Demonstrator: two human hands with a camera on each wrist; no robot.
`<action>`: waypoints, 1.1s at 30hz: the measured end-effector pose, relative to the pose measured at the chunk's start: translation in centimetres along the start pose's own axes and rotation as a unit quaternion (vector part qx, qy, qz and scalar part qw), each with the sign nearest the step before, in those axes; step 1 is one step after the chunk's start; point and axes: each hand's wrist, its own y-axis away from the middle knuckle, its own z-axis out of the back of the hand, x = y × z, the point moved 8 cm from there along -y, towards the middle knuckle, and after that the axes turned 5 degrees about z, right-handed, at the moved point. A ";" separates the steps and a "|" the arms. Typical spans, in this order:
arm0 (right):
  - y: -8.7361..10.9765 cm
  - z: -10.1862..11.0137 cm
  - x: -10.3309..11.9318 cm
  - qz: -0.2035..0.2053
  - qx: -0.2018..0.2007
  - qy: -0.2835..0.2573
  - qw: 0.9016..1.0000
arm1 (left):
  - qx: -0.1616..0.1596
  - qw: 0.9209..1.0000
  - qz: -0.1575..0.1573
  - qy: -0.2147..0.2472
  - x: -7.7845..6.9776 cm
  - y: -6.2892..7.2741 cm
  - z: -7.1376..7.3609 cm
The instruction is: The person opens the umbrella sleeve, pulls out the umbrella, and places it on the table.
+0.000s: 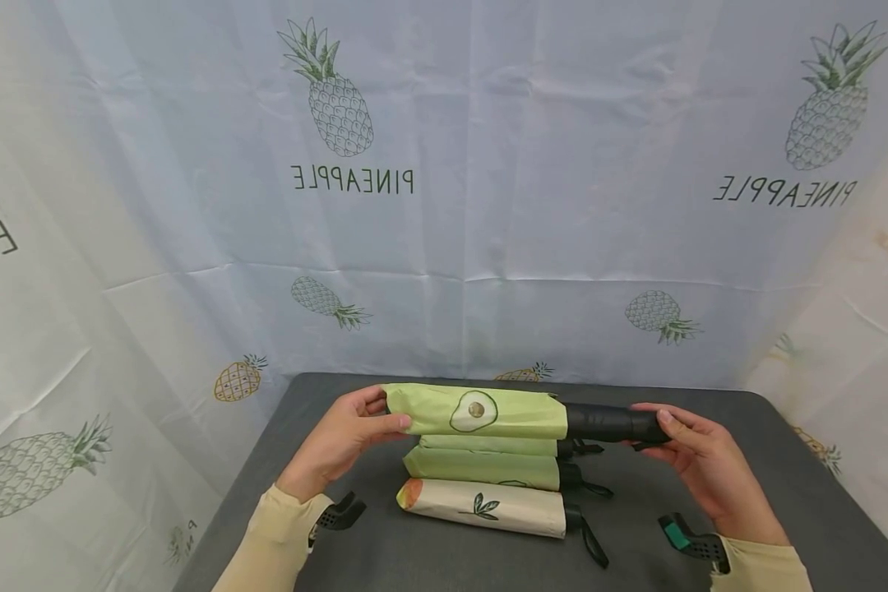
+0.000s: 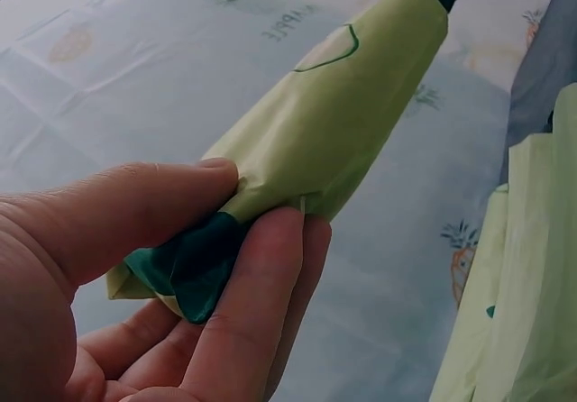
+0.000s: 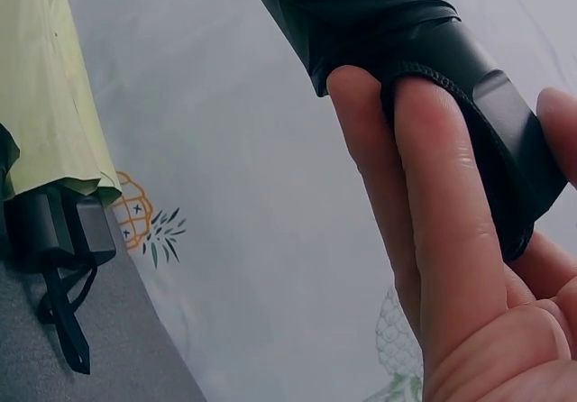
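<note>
A folded umbrella in a light green sleeve (image 1: 529,413) with an avocado print is held up level above the table, its black end (image 1: 599,422) sticking out to the right. My left hand (image 1: 344,440) pinches the sleeve's left end between thumb and fingers; dark green fabric (image 2: 194,267) shows there in the left wrist view. At the other end, my right hand (image 1: 703,456) grips the black handle (image 3: 518,118), with a wrist strap (image 3: 496,181) looped by the fingers. Just below lie two more green-sleeved umbrellas (image 1: 488,469) and a cream one (image 1: 518,511) with a leaf print.
All the lying umbrellas rest side by side on a dark grey table (image 1: 385,551), black handles and straps toward the right. Behind and around the table hangs a pale curtain (image 1: 525,205) printed with pineapples.
</note>
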 end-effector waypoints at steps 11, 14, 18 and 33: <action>0.3 0.5 0.3 0.000 0.011 -0.028 1.000 | 0.002 1.000 0.003 -0.003 -0.1 0.0 0.2; 0.5 0.8 0.3 -0.004 0.008 -0.036 0.999 | 0.001 1.000 0.000 -0.004 0.0 0.1 0.4; 0.7 1.1 0.4 -0.005 0.010 -0.044 0.999 | 0.005 1.000 -0.001 -0.006 0.1 0.1 0.6; 1.0 2.4 0.1 -0.007 0.027 -0.069 0.997 | 0.002 1.000 0.009 -0.009 0.5 0.0 0.9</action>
